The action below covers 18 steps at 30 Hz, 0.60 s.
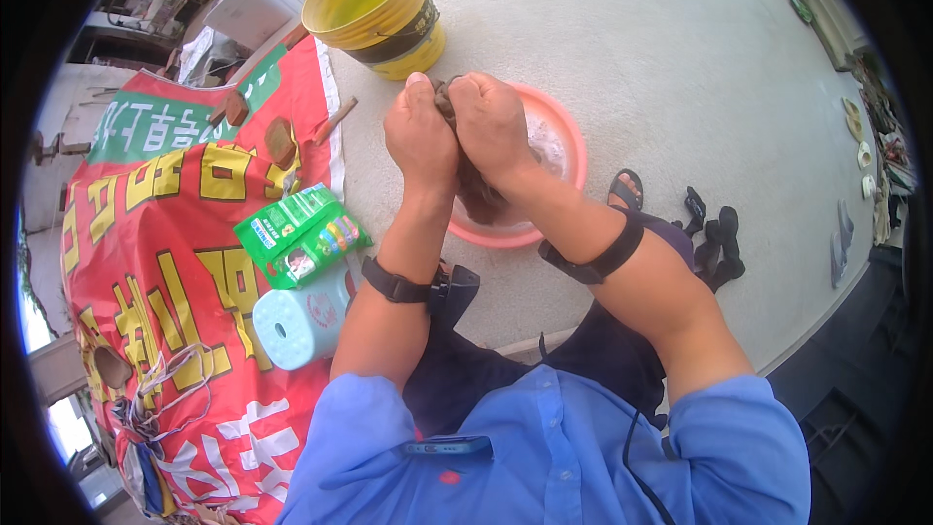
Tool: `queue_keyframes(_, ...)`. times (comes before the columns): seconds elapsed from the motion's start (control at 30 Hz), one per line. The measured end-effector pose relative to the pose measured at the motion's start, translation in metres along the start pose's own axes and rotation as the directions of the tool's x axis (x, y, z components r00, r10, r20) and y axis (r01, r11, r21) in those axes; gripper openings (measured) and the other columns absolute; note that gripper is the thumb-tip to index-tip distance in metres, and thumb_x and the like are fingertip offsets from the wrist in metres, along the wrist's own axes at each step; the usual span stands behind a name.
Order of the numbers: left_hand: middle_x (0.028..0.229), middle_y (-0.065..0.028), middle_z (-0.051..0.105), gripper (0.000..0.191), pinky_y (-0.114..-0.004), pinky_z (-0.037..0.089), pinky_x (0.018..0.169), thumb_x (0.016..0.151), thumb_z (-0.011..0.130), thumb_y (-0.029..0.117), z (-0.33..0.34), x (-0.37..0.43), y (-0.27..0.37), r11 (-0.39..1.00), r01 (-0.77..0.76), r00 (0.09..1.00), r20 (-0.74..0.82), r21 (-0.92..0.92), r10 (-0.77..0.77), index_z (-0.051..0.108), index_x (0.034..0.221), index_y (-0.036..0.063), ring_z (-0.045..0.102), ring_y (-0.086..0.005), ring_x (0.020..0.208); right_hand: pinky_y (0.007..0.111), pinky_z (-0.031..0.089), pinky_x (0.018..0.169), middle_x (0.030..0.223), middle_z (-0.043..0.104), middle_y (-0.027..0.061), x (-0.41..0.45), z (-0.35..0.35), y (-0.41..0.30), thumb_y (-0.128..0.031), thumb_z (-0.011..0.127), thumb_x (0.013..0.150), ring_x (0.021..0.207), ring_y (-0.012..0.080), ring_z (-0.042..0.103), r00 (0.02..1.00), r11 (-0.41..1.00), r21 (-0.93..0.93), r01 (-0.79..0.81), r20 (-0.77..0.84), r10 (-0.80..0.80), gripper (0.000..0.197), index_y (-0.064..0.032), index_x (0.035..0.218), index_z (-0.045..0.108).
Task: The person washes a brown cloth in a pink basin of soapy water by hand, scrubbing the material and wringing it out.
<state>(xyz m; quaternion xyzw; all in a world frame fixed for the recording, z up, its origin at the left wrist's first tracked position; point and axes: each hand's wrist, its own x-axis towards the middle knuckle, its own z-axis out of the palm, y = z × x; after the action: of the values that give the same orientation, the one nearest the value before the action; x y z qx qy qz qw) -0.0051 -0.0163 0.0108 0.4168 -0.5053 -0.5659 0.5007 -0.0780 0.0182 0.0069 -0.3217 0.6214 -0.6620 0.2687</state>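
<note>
My left hand (421,135) and my right hand (490,124) are closed side by side on a bunched dark brown wet cloth (477,193), raised over a pink basin (576,138). The cloth's lower part hangs between my wrists, over the basin; whether it touches the water cannot be told. Whitish, sudsy water (543,140) shows in the basin. Behind my hands stands a yellow bucket (397,22) with a black band and liquid inside.
At left, a green detergent bag (302,237) leans by a light blue plastic stool (302,324) on a red printed banner (168,226) weighted with brick pieces (279,142). Dark socks (718,251) lie on the concrete at right. A white container (255,7) stands behind.
</note>
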Motion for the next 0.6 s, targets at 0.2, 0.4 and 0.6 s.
queue_keyframes(0.2, 0.066, -0.0043, 0.056, 0.044, -0.037, 0.044, 0.064, 0.107, 0.049, 0.029, -0.002, 0.011, -0.006, 0.988, -0.028, 0.999, -0.024, 0.150, 0.032, 0.058, 0.075, -0.0006, 0.052, -0.0129, 0.068, 0.046, 0.049, 0.069, 0.076, 0.063, 0.0264, 0.006, 0.001, 0.008, -0.028, 0.054, 0.094, 0.069, 0.0374, 0.060, 0.995, 0.987, 0.126, -0.104, 0.004, 0.104, 0.038, 0.0047, 0.077, 0.060)
queue_keyframes(0.4, 0.063, -0.0011, 0.050, 0.045, -0.035, 0.041, 0.060, 0.108, 0.049, 0.029, 0.014, -0.014, -0.002, 0.985, -0.102, 0.995, 0.030, 0.143, 0.099, 0.053, 0.071, 0.0019, 0.044, -0.0100, 0.064, 0.045, 0.048, 0.064, 0.068, 0.062, 0.0227, 0.027, -0.011, 0.002, -0.025, 0.054, 0.093, 0.061, 0.0294, 0.057, 0.970, 0.944, 0.231, -0.235, -0.009, 0.243, 0.036, 0.0045, 0.073, 0.060)
queue_keyframes(0.6, 0.063, -0.0030, 0.051, 0.046, -0.036, 0.041, 0.059, 0.108, 0.050, 0.029, 0.006, 0.009, 0.011, 0.976, 0.029, 1.000, -0.018, 0.215, -0.025, 0.052, 0.072, 0.0013, 0.044, -0.0112, 0.062, 0.044, 0.049, 0.069, 0.073, 0.062, 0.0234, -0.002, -0.003, 0.005, -0.030, 0.053, 0.094, 0.067, 0.0303, 0.059, 0.998, 0.998, 0.001, -0.062, -0.017, 0.062, 0.039, 0.0047, 0.076, 0.058)
